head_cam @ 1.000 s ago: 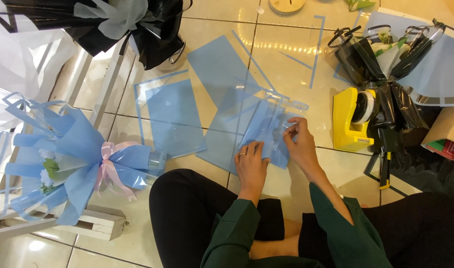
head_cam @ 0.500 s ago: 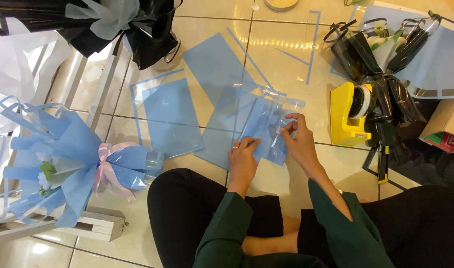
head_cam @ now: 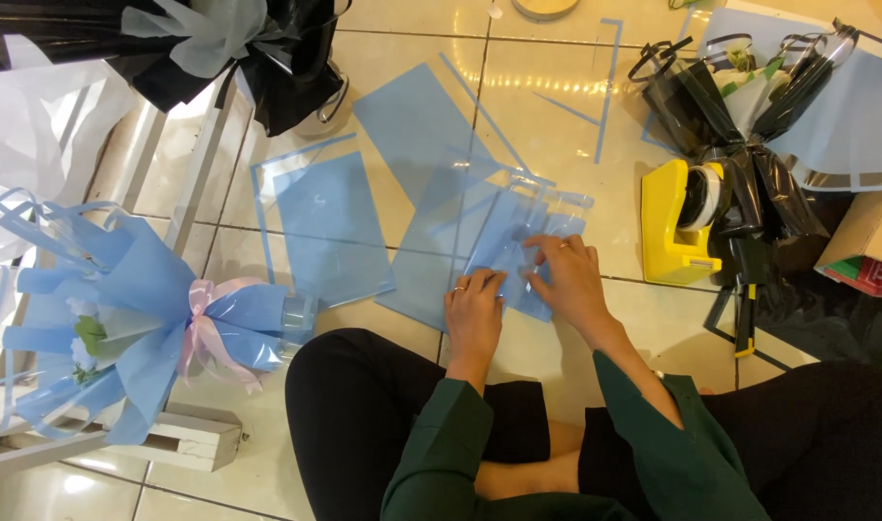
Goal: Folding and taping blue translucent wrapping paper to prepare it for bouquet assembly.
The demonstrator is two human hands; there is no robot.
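Blue folded sheet [head_cam: 518, 256]; two hands [head_cam: 475, 314] pressing it

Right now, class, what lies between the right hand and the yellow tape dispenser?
Head view: only bare floor tile between the right hand and the yellow tape dispenser.

The picture's left edge cuts off the blue bouquet [head_cam: 123, 318].

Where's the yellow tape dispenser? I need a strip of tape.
The yellow tape dispenser stands on the tiled floor right of the right hand, against the black-wrapped bouquet.
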